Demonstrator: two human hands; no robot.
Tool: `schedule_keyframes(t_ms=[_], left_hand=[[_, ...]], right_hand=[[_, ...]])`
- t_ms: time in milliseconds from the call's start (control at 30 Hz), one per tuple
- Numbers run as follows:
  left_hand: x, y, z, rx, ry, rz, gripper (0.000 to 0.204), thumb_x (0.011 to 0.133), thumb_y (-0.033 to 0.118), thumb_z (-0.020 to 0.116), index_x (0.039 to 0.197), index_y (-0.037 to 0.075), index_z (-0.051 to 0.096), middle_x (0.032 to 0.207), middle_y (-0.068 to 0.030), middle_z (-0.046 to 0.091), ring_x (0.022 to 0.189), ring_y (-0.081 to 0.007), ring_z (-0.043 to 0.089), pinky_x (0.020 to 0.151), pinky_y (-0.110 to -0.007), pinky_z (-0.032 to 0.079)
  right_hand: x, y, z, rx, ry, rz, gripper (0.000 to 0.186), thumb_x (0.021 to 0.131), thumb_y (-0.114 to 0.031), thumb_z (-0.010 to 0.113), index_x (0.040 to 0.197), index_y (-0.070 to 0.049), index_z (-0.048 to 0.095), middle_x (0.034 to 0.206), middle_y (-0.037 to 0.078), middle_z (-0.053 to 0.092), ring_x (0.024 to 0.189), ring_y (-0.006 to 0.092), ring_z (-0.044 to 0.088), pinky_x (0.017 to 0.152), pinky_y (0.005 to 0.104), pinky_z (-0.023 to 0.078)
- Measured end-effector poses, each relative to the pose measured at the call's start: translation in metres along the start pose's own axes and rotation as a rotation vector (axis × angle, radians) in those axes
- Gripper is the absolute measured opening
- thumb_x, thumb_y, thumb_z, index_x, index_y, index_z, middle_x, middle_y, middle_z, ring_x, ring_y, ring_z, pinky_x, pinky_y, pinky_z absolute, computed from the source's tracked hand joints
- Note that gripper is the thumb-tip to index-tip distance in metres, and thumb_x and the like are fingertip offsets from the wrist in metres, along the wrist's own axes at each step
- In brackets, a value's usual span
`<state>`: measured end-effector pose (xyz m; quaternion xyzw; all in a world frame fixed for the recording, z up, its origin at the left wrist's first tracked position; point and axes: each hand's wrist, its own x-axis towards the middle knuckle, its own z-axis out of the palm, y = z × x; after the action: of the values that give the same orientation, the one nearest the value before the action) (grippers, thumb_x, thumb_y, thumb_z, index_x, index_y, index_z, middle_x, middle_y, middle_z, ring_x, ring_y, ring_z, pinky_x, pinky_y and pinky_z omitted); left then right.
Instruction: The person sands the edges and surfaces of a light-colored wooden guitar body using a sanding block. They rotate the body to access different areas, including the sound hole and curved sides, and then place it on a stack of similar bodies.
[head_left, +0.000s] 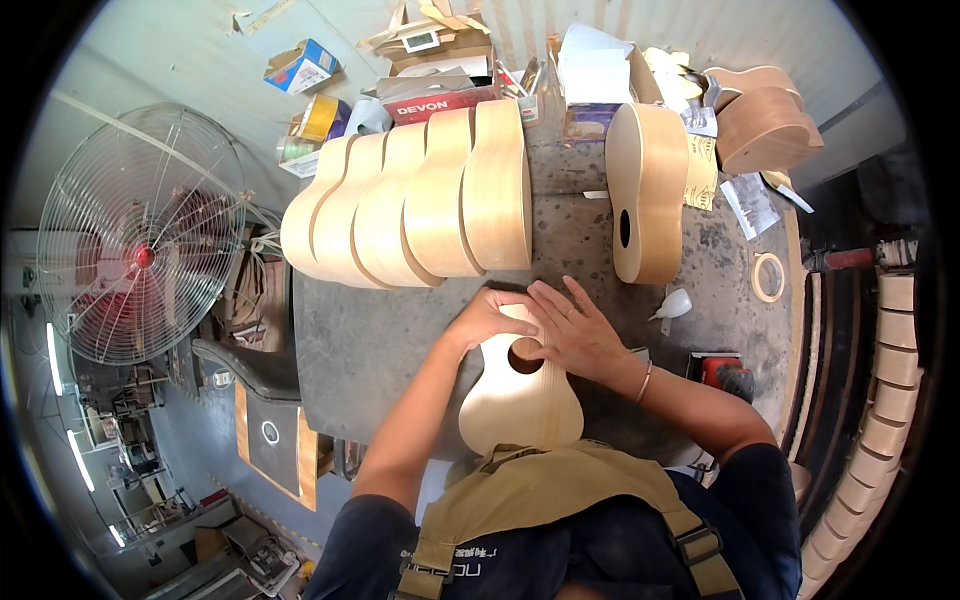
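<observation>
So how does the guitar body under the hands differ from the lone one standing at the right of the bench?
The guitar body under the hands lies flat, soundhole up; the lone standing body rests on its edge, soundhole facing left. Both hands, left hand and right hand, rest on the flat one; nothing touches the standing one. Both are pale unfinished wood without necks.

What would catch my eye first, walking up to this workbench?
Probably the row of pale wooden guitar bodies standing on edge at the back of the bench. Nearer the person, both hands, left hand and right hand, lie on a small body with a round sound hole. A big wire-caged fan stands at left.
</observation>
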<state>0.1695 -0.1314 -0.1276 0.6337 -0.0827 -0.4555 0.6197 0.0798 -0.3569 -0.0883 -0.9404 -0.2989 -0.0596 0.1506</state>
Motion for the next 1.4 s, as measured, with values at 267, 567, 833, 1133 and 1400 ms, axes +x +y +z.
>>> schedule_keyframes(t_ms=[267,567,833,1133,1400], left_hand=[[0.000,0.002,0.000,0.041,0.009,-0.019,0.040,0.080,-0.001,0.088,0.119,0.003,0.081,0.111,-0.0039,0.080,0.102,-0.0100,0.069,0.097,-0.030,0.057],[-0.002,0.009,0.004,0.044,0.032,-0.025,0.036,0.079,0.001,0.089,0.115,0.004,0.083,0.113,-0.0033,0.080,0.106,-0.0107,0.069,0.103,-0.033,0.054],[-0.005,0.020,0.007,0.097,0.028,-0.036,0.038,0.080,0.001,0.089,0.117,0.005,0.082,0.115,-0.0042,0.080,0.106,-0.0121,0.070,0.103,-0.033,0.054],[-0.004,0.013,0.005,0.092,0.036,-0.050,0.042,0.079,0.002,0.090,0.120,0.004,0.082,0.116,-0.0061,0.080,0.108,-0.0118,0.070,0.104,-0.033,0.054],[-0.002,0.013,0.008,0.025,0.036,-0.040,0.049,0.082,0.002,0.089,0.130,0.003,0.078,0.127,-0.0082,0.079,0.114,-0.0136,0.071,0.106,-0.031,0.055]], right_hand=[[0.002,0.012,-0.003,-0.028,-0.062,-0.061,0.086,0.093,-0.055,0.069,0.155,0.001,0.051,0.163,0.013,0.050,0.160,0.0278,0.035,0.134,0.0568,0.020],[-0.007,0.028,-0.011,0.017,-0.089,-0.064,0.085,0.092,-0.056,0.069,0.161,-0.010,0.048,0.165,0.009,0.048,0.161,0.0284,0.031,0.134,0.0582,0.018],[-0.004,0.028,-0.012,-0.029,-0.093,-0.083,0.083,0.093,-0.056,0.069,0.159,-0.009,0.050,0.167,0.010,0.045,0.162,0.0292,0.029,0.134,0.0596,0.018],[0.001,0.020,-0.005,-0.024,-0.071,-0.062,0.079,0.096,-0.054,0.068,0.159,-0.011,0.050,0.167,0.013,0.045,0.163,0.0299,0.028,0.134,0.0601,0.017],[-0.039,0.013,-0.042,-0.010,-0.029,0.109,0.071,0.097,-0.050,0.070,0.152,-0.007,0.056,0.158,0.016,0.054,0.154,0.0312,0.042,0.127,0.0548,0.031]])
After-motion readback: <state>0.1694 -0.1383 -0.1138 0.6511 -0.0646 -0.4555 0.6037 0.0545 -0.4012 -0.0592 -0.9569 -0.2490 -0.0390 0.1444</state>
